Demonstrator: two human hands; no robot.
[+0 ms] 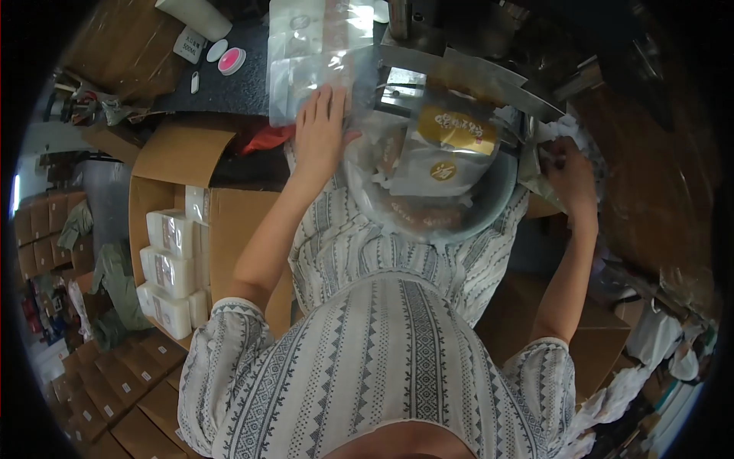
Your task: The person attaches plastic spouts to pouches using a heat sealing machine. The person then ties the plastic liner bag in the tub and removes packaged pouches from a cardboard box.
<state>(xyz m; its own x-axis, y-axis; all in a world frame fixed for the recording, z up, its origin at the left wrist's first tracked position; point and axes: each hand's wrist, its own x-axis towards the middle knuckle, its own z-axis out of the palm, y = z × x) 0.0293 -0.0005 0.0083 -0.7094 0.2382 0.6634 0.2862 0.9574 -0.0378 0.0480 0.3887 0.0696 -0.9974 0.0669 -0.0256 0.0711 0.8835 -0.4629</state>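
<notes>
My left hand (319, 138) lies with its fingers stretched out on the lower edge of a stack of clear plastic pouches (294, 73) on the dark worktop. At the right, the fingers of my right hand (573, 176) are curled in beside crumpled white plastic (567, 127) and a pale green sheet (541, 182); what they grip is hard to make out. Between my hands, a round basin (501, 200) on my lap holds printed pouches (443, 157) with gold labels. A piece of red material (267, 139) shows under the left wrist side.
An open cardboard box (243, 229) with wrapped white bundles (170, 268) stands at the left. On the worktop are a pink round tub (232, 61), its white lid (217, 50) and a metal machine (451, 65). Stacked brown boxes (115, 382) fill the lower left.
</notes>
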